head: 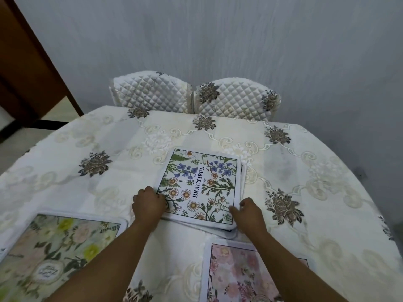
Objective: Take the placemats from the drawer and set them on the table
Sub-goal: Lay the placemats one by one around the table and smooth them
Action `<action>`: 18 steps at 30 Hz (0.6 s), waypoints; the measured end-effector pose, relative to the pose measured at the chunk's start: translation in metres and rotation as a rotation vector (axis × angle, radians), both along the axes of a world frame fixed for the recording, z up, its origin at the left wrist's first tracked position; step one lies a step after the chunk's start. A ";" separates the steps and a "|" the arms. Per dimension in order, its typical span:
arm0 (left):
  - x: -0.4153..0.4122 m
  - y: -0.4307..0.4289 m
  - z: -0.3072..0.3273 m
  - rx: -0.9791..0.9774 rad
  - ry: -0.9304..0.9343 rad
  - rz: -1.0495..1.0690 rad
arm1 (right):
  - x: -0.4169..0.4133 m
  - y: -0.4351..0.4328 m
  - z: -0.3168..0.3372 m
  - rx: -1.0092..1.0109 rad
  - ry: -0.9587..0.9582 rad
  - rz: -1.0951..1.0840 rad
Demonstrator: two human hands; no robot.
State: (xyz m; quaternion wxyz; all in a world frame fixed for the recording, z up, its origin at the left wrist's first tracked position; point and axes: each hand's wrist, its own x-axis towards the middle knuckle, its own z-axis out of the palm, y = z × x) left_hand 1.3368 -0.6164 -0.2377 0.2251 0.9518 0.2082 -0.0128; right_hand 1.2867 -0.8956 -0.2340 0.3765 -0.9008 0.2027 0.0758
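— So, where do I stand with the task?
— Roughly midway through the laying-out, I'd judge. The table [316, 171], under its embroidered cloth, carries everything. Beyond the stack of placemats [222, 233], two quilted chairs [150, 90] are pushed up to the far edge.
— And the mats already down?
— Two lie flat. A green-and-yellow placemat [58, 253] is near-left of the stack. A pink placemat [244, 271] is on the near side of the stack, with one corner just beside the stack's near corner. The drawer isn't in view.
— The stack itself?
— It sits mid-table, slightly skewed and several mats deep, with the "BEAUTIFUL" mat [197, 179] on top. How many lie under it, I can't count.
— My hands?
— Your left hand [149, 205] is curled onto the stack's near-left corner. Your right hand [248, 212] is curled at its near-right corner, thumb lifted. Both grip the stack, but I can't tell whether your fingers have only the top mat or more.
— Next move?
— You likely need to separate one mat. Pinch only the top layer and lift it clear so the ones below don't drag. Then carry it to a free place beyond the stack, before a chair, and lay it flat and square.
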 end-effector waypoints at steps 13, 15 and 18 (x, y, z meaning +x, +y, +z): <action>0.000 0.001 0.024 -0.307 -0.039 -0.025 | 0.004 0.014 0.023 0.307 0.034 -0.223; -0.003 0.000 0.036 -0.307 -0.024 -0.068 | -0.006 0.008 0.038 0.287 0.022 -0.214; -0.018 -0.005 0.057 -0.258 -0.045 -0.143 | -0.023 -0.004 0.060 0.209 -0.002 -0.194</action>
